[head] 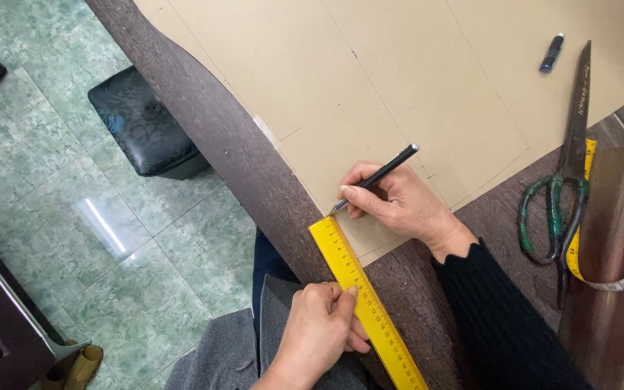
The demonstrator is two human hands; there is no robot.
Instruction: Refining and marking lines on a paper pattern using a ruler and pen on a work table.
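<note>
A: Right hand (399, 206) gripping black pen (377, 177), tip at the yellow ruler's (362, 300) top end, on the brown pattern paper (370, 87).

B: Left hand (319, 332) pinching the ruler's edge, lower down. Light pinch there; likely to pivot, skewing the line.

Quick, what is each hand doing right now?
Left hand: closed, pinching the yellow ruler near its middle.
Right hand: closed around a black pen, tip at the ruler's end on the brown paper.
</note>
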